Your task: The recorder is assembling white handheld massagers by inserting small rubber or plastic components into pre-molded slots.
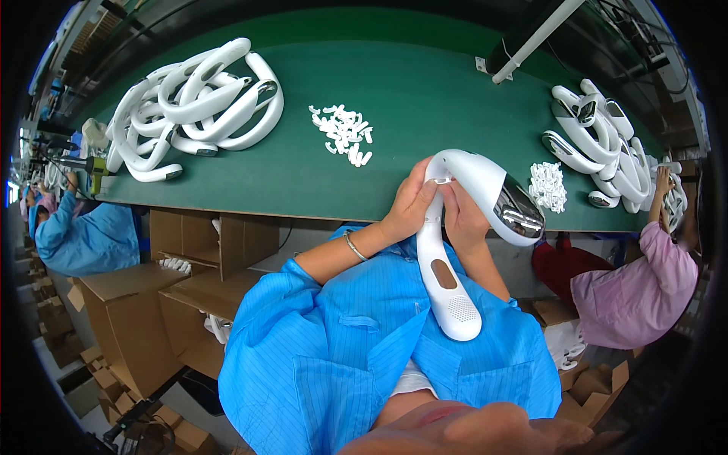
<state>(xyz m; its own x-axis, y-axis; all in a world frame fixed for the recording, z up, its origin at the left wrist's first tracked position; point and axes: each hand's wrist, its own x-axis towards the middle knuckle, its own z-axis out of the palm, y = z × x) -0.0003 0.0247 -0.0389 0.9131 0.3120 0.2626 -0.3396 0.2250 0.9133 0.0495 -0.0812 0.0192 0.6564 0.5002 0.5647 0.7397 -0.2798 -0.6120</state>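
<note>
Remote inventory: one item in hand, stock to both sides

Item 1. Glossy white plastic U-shaped device (472, 176), dark mirrored at one end, brown oval panel on the other limb. Held at the near edge of the green counter (303, 178), that limb hanging before the blue striped jacket (334, 311); I judge this keeps the bend's inner side within reach of both hands.

Left hand (409, 203): closed around the device near its bend. Right hand (465, 217): inside the bend, fingers partly hidden; I cannot tell whether it grips. A small white piece (442, 181) shows at the fingertips; whether separate, I cannot tell.

Items 2–3. Left heap (208, 108) and right heap (629, 171) of similar white curved devices, probably kept sideways to leave handling room.

Items 4–5. Loose white plastic bits: central scatter (346, 127) and tighter right-hand pile (547, 186), presumably placed for easy picking.
</note>
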